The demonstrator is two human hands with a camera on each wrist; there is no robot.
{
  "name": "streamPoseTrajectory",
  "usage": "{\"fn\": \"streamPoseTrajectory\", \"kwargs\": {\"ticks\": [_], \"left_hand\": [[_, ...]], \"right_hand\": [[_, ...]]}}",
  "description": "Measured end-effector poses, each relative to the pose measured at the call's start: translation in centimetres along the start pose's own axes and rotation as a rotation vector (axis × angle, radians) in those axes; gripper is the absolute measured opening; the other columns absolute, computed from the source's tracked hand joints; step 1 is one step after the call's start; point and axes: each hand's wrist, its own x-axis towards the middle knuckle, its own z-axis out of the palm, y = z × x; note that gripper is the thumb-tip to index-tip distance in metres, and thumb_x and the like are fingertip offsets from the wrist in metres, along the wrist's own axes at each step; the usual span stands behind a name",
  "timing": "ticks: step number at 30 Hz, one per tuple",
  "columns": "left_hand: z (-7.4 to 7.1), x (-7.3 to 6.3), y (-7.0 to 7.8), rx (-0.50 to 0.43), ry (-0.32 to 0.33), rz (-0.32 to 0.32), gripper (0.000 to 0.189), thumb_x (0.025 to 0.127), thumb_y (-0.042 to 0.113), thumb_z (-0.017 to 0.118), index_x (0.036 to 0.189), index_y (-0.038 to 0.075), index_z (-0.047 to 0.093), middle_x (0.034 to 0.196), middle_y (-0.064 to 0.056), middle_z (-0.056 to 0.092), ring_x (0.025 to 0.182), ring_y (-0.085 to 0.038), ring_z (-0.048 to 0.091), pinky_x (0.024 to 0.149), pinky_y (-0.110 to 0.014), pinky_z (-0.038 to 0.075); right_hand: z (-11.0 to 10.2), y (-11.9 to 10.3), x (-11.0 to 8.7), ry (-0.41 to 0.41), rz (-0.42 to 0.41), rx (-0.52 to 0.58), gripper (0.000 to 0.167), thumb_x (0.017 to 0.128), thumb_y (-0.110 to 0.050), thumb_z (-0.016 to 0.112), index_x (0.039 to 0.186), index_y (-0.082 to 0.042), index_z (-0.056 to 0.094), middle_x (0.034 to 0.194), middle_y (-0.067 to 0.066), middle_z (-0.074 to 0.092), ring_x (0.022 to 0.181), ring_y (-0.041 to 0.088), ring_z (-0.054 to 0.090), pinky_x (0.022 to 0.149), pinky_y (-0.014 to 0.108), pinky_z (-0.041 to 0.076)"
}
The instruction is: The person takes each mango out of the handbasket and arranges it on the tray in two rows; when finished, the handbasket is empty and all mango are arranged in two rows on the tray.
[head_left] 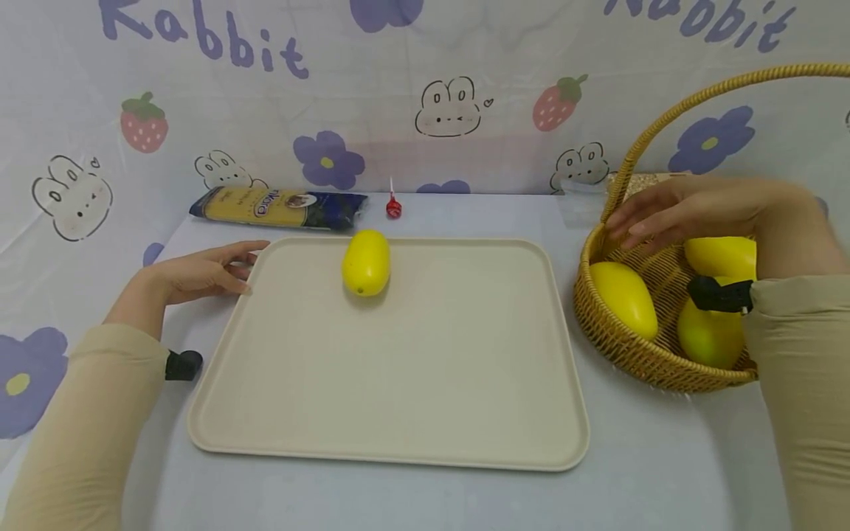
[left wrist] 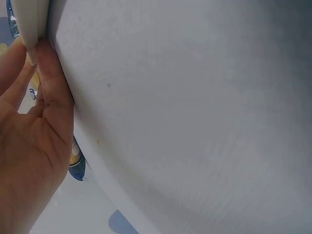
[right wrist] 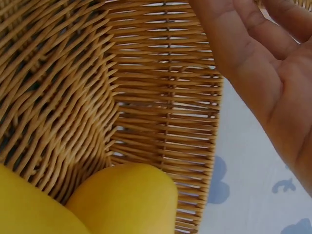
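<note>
My left hand (head_left: 202, 274) holds the left rim of a beige rectangular tray (head_left: 398, 383), near its far corner. In the left wrist view, the tray's edge (left wrist: 33, 24) lies between thumb and fingers. A yellow oval fruit (head_left: 367, 263) lies on the tray near the far rim. Over the far left part of a wicker basket (head_left: 620, 354), my right hand (head_left: 704, 210) hovers with loosely bent fingers and nothing in them. Several yellow fruits lie in the basket, among them an oval one (head_left: 623, 301) and a rounder, slightly greenish one (head_left: 709, 332). The right forearm partly hides them.
Behind the tray lie a blue-and-yellow pasta packet (head_left: 279, 208) and a red lollipop (head_left: 394, 206). The basket's tall arched handle (head_left: 704, 99) rises beside the right hand. Clear plastic (head_left: 584, 203) sits behind the basket. A printed cloth (head_left: 451, 162) hangs at the back.
</note>
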Motion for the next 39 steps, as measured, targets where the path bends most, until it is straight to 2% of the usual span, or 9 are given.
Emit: {"fn": "streamPoseTrajectory", "kwargs": {"ticks": [4, 8, 14, 19, 23, 33, 39], "left_hand": [[0.0, 0.0, 0.0, -0.008, 0.001, -0.001, 0.094, 0.087, 0.01, 0.068, 0.16, 0.022, 0.01, 0.157, -0.015, 0.015, 0.128, -0.024, 0.04, 0.114, -0.047, 0.033], [0.0, 0.0, 0.0, -0.01, 0.002, -0.004, 0.094, 0.087, 0.01, 0.068, 0.16, 0.022, 0.01, 0.157, -0.015, 0.014, 0.128, -0.025, 0.039, 0.113, -0.046, 0.033], [0.0, 0.0, 0.0, -0.008, 0.0, -0.007, 0.094, 0.087, 0.01, 0.068, 0.16, 0.023, 0.01, 0.157, -0.015, 0.015, 0.125, -0.022, 0.04, 0.11, -0.041, 0.035], [0.0, 0.1, 0.0, -0.011, -0.005, -0.005, 0.094, 0.087, 0.01, 0.068, 0.16, 0.023, 0.01, 0.158, -0.015, 0.014, 0.127, -0.023, 0.039, 0.111, -0.043, 0.035], [0.0, 0.0, 0.0, -0.002, -0.005, -0.001, 0.094, 0.087, 0.01, 0.068, 0.16, 0.023, 0.009, 0.158, -0.015, 0.015, 0.125, -0.021, 0.042, 0.108, -0.038, 0.037], [-0.1, 0.0, 0.1, 0.011, -0.014, 0.012, 0.094, 0.087, 0.011, 0.068, 0.16, 0.022, 0.01, 0.157, -0.015, 0.017, 0.12, -0.014, 0.046, 0.101, -0.029, 0.042], [-0.1, -0.1, 0.1, 0.007, -0.02, 0.02, 0.095, 0.087, 0.01, 0.068, 0.16, 0.021, 0.009, 0.157, -0.015, 0.017, 0.117, -0.01, 0.049, 0.097, -0.024, 0.043]], "right_hand": [[0.0, 0.3, 0.4, -0.051, 0.033, -0.009, 0.05, 0.102, -0.017, 0.051, 0.146, 0.001, 0.039, 0.138, -0.004, 0.058, 0.121, 0.018, 0.063, 0.1, 0.033, 0.053], [0.3, 0.3, 0.9, -0.098, 0.063, -0.023, 0.053, 0.099, -0.019, 0.055, 0.145, 0.001, 0.039, 0.143, 0.006, 0.052, 0.121, 0.014, 0.061, 0.101, 0.035, 0.052], [0.7, 0.0, 1.6, -0.137, 0.112, -0.061, 0.059, 0.096, -0.027, 0.058, 0.146, -0.001, 0.039, 0.151, 0.018, 0.04, 0.124, 0.016, 0.058, 0.103, 0.038, 0.051], [0.8, 0.2, 1.8, -0.167, 0.137, -0.048, 0.06, 0.095, -0.026, 0.06, 0.145, 0.0, 0.039, 0.147, 0.013, 0.046, 0.123, 0.016, 0.058, 0.104, 0.041, 0.05], [0.7, 0.5, 1.9, -0.2, 0.154, -0.016, 0.061, 0.094, -0.024, 0.062, 0.146, -0.001, 0.039, 0.145, 0.009, 0.047, 0.123, 0.017, 0.057, 0.105, 0.044, 0.05], [1.0, 1.1, 2.2, -0.292, 0.202, -0.028, 0.072, 0.091, -0.028, 0.063, 0.151, -0.008, 0.028, 0.151, 0.017, 0.036, 0.128, 0.023, 0.052, 0.107, 0.046, 0.048], [1.2, 1.0, 2.4, -0.297, 0.249, -0.062, 0.083, 0.092, -0.033, 0.063, 0.155, -0.005, 0.017, 0.15, 0.022, 0.034, 0.126, 0.024, 0.054, 0.104, 0.045, 0.05]]}}
